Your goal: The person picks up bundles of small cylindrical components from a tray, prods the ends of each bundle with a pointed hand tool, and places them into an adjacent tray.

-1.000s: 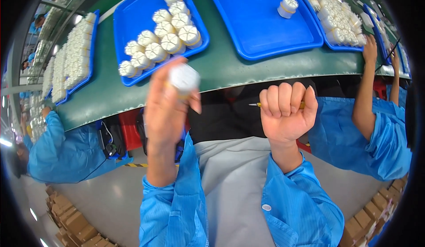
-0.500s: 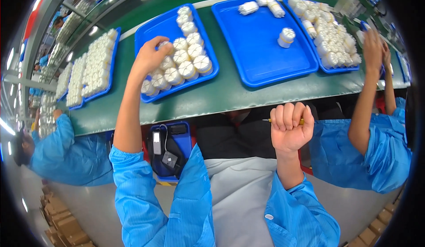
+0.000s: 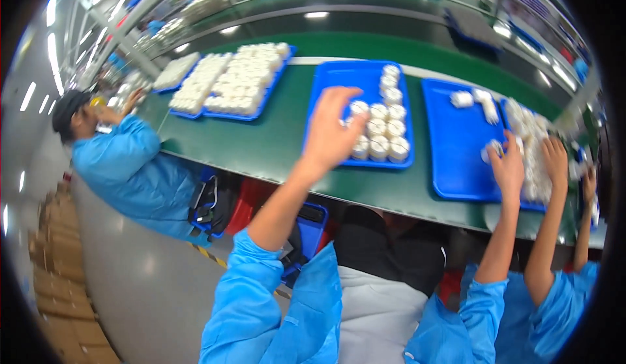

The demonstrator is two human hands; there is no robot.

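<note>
My left hand [image 3: 331, 132] hovers over a blue tray [image 3: 332, 75] partly filled with rows of short white rolls [image 3: 378, 128]. Its thumb and fingers are spread, and I see nothing between them. Part of the rolls lies hidden beneath that hand. In the blue tray to the right [image 3: 451, 162], my right hand [image 3: 508, 168] has its fingertips around a single white roll [image 3: 493, 149]. A few more rolls [image 3: 473, 100] lie at that tray's far end. The slim yellow tool seen earlier in my right hand does not show now.
A full tray of white pieces [image 3: 531, 126] adjoins on the right, with a co-worker's hand [image 3: 554, 162] over it. Filled trays [image 3: 244, 80] stand on the green bench to the left. Another person [image 3: 124, 149] sits at left. Cardboard boxes [image 3: 62, 266] are stacked on the floor.
My view has swung left. My right hand has gone from a closed fist near the bench edge to the lone roll. My left fingers have spread and come away from the rolls.
</note>
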